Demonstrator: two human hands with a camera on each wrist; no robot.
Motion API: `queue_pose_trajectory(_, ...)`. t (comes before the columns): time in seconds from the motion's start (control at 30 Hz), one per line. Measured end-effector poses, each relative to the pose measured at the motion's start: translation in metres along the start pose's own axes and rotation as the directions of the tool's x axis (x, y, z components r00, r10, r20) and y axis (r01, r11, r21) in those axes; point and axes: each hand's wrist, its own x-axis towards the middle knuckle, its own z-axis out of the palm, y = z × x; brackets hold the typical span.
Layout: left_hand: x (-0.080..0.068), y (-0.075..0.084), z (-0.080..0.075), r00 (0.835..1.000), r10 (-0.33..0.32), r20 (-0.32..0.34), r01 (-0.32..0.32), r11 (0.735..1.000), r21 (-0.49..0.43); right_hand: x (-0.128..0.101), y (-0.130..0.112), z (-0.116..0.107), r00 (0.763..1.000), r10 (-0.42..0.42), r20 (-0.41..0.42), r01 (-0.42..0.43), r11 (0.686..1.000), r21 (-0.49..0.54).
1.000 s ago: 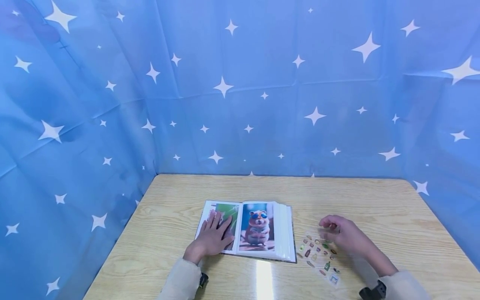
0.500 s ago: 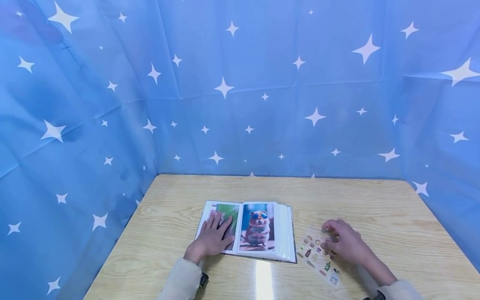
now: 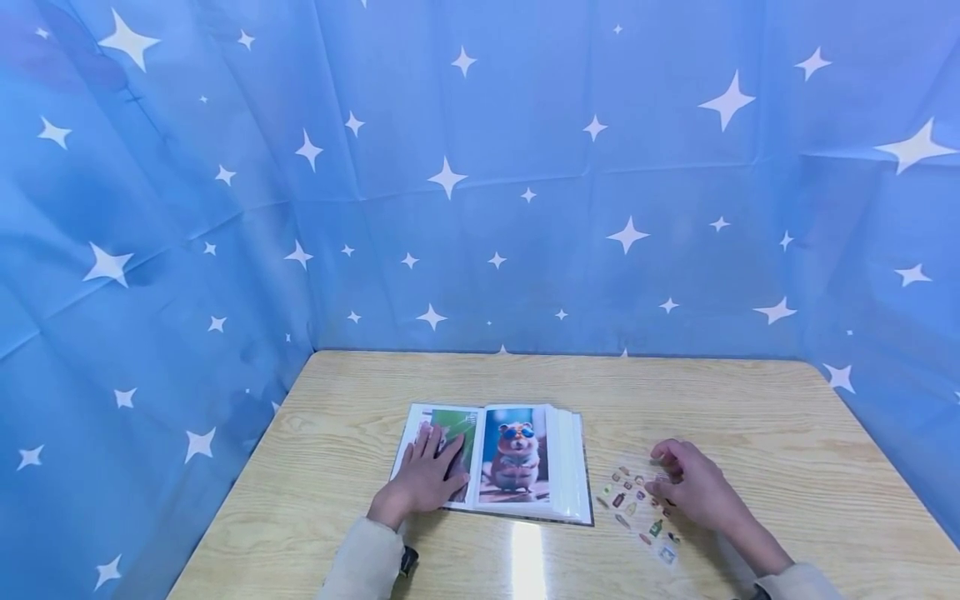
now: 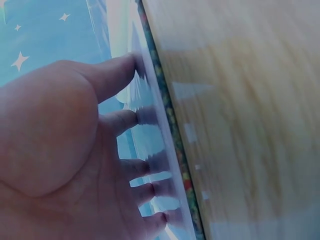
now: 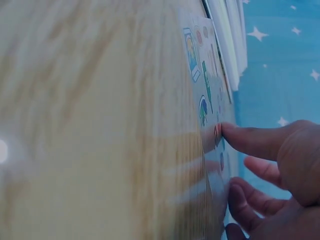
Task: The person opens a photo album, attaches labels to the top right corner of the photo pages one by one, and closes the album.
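Blue star-print backdrop [image 3: 525,167] wraps 3 sides of the wooden surface [image 3: 750,400]. Photo album [image 3: 495,458] lies open near surface centre, hamster pic on its rt page. Left hand [image 3: 423,482] lies flat on the album's left page at approx 9 o'clock, grip spread, fingers [image 4: 131,118] straight & pressing the glossy sleeve. Clear sticker sheet [image 3: 637,510] lies at 3 o'clock just beside the album. Right hand [image 3: 693,487] is on the sheet's rt edge, grip curled, fingertip [image 5: 227,131] touching one small sticker; whether it pinches, can't tell.

open photo album [image 3: 517,462] — clear sticker sheet [image 3: 637,508] beside
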Motion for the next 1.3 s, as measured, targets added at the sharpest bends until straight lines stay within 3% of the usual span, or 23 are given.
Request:
queue_pose_trajectory(0.37,0.003,-0.001,0.0,1.0,0.003,-0.002,-0.003,0.999,-0.037,0.002,0.005,-0.001,1.0,0.018,0.02,-0.019,0.999,0.046)
queue_pose_trajectory(0.7,0.006,0.001,-0.005,0.998,0.024,-0.066,-0.026,0.999,-0.028,0.001,0.004,-0.002,1.0,-0.025,-0.012,0.026,0.996,0.085)
queue_pose_trajectory(0.97,0.008,0.014,-0.011,0.992,0.043,-0.119,-0.051,0.997,-0.064,0.0,-0.002,-0.011,1.0,-0.027,-0.013,0.029,0.99,0.14)
queue_pose_trajectory(1.3,0.013,0.028,-0.012,0.98,0.127,-0.152,-0.152,0.975,-0.161,0.003,-0.017,-0.037,0.973,-0.229,-0.013,0.225,0.945,0.236)
